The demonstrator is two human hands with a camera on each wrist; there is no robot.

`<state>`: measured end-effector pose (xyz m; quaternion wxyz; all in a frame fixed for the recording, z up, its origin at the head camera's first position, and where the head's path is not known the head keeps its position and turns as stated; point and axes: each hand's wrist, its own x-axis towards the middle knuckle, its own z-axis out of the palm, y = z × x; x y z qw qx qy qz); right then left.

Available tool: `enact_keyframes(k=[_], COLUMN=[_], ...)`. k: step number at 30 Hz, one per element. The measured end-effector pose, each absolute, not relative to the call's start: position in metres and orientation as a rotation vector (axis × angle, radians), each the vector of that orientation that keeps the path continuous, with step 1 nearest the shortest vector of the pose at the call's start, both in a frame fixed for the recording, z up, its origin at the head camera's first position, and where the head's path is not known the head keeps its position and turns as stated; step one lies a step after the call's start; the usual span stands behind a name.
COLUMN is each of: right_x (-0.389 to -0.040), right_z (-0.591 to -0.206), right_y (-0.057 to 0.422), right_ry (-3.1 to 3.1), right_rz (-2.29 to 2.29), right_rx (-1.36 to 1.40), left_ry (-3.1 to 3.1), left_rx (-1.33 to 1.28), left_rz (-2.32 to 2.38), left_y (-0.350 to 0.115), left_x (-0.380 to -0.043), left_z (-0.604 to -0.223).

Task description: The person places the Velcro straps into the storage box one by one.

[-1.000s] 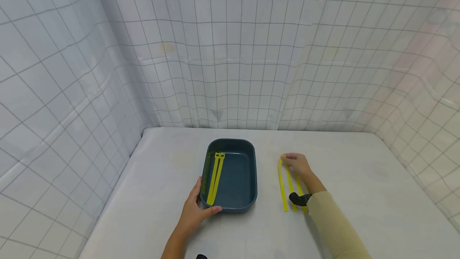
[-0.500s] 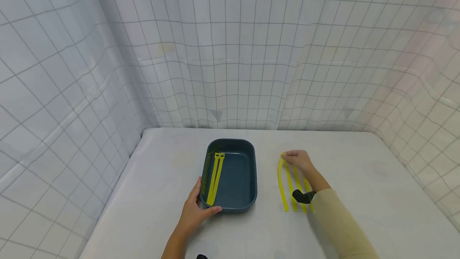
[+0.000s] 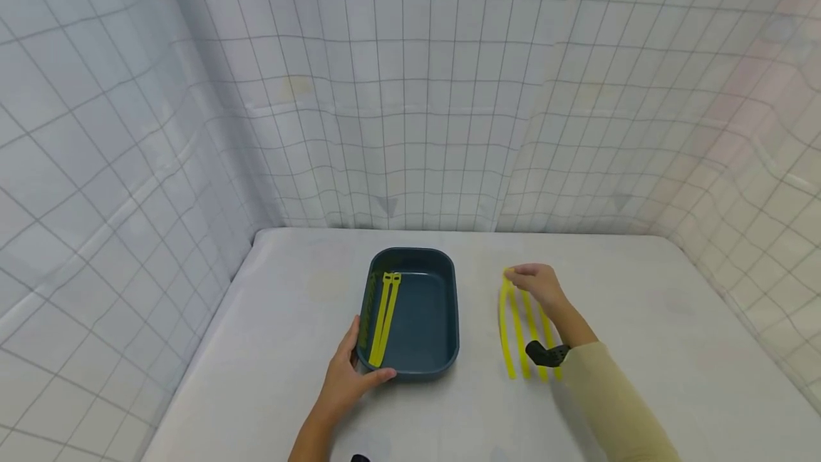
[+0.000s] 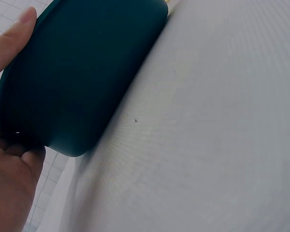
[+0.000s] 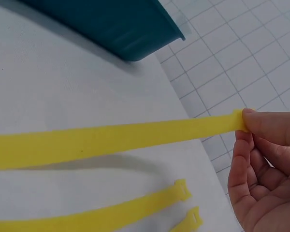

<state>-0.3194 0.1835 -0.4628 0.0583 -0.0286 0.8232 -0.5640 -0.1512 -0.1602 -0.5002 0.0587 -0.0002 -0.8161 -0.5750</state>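
A dark teal rectangular plastic bin (image 3: pixel 423 326) stands on the table, with two yellow hook-and-loop cable ties (image 3: pixel 386 319) lying lengthwise along its left side. My left hand (image 3: pixel 340 380) grips the bin's near left corner, thumb on the near rim and fingers against the left wall. To the right of the bin, my right hand (image 3: pixel 539 287) pinches the slotted head of one yellow cable tie (image 5: pixel 135 135) between thumb and fingers. That end is raised off the table, and the strap slopes down toward the near side. More yellow ties (image 5: pixel 145 208) lie beside it, partly hidden by my right arm.
White cloth covers the table (image 3: pixel 288 319). Grid-patterned white curtains (image 3: pixel 410 113) hang behind it and on both sides. A black wrist device (image 3: pixel 546 353) sits at the right sleeve's cuff.
My right hand has risen slightly and shifted a little right, lifting the head end of the pinched cable tie. My left hand and the bin have stayed in place.
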Motion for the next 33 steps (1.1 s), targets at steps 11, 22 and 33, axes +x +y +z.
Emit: enact_keyframes(k=[11,22,33], right_x=[-0.309,-0.296,-0.287], right_z=[-0.446,-0.430,-0.422], right_y=[0.187,0.190,0.190], right_ry=[2.513,2.563,2.593], right_rz=[-1.733,-1.713,-1.720], right_rx=[-0.059,-0.071,-0.054], left_ry=[-2.517,-2.499,-2.498], left_rx=[0.077,0.039,0.042], left_rz=[-1.798,-1.798,-1.819], left_y=[-0.162,-0.162,-0.162], left_x=[-0.152,-0.153,-0.151], left_z=[-0.498,-0.497,-0.496])
